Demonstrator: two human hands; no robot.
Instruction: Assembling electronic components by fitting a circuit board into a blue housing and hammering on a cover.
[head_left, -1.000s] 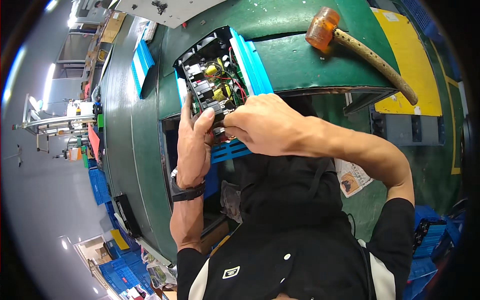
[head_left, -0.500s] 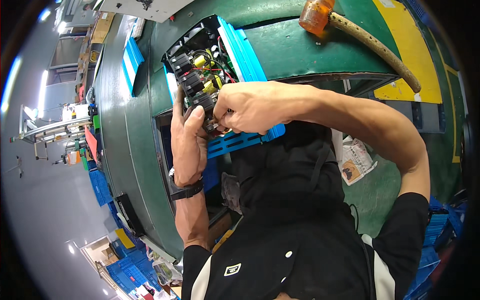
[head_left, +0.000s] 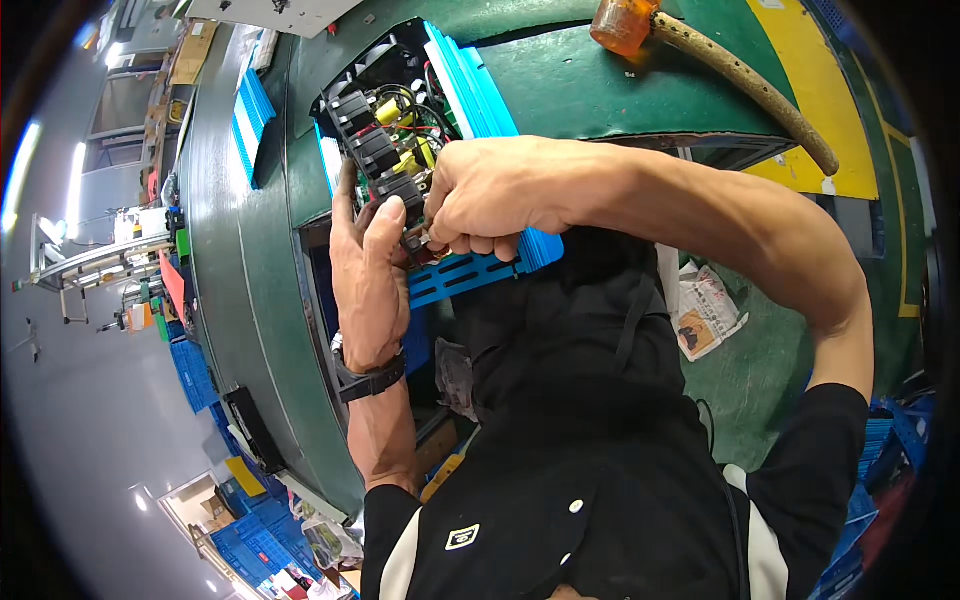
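Note:
An opened electronics case with blue finned metal sides (head_left: 477,90) sits at the edge of the green workbench, its near end in front of my body. Inside show circuit parts, yellow-wrapped components (head_left: 388,112) and loose wires. A strip of black blocks (head_left: 366,136) runs along its left side. My left hand (head_left: 368,265) grips the near end of that strip, thumb on top and fingers down its outer side. My right hand (head_left: 490,195) reaches over the case, fingers curled and pinched beside the strip's near end; what they hold is hidden.
On the bench at the right lies a mallet with an orange head (head_left: 622,25) and long wooden handle (head_left: 750,78). A blue metal panel (head_left: 252,125) lies on the left surface. A printed white bag (head_left: 708,315) rests on the floor at right.
The case and both hands appear slightly further up and left in the view. My right fingers have shifted a little and curled at the strip's near end; the left hand keeps its grip.

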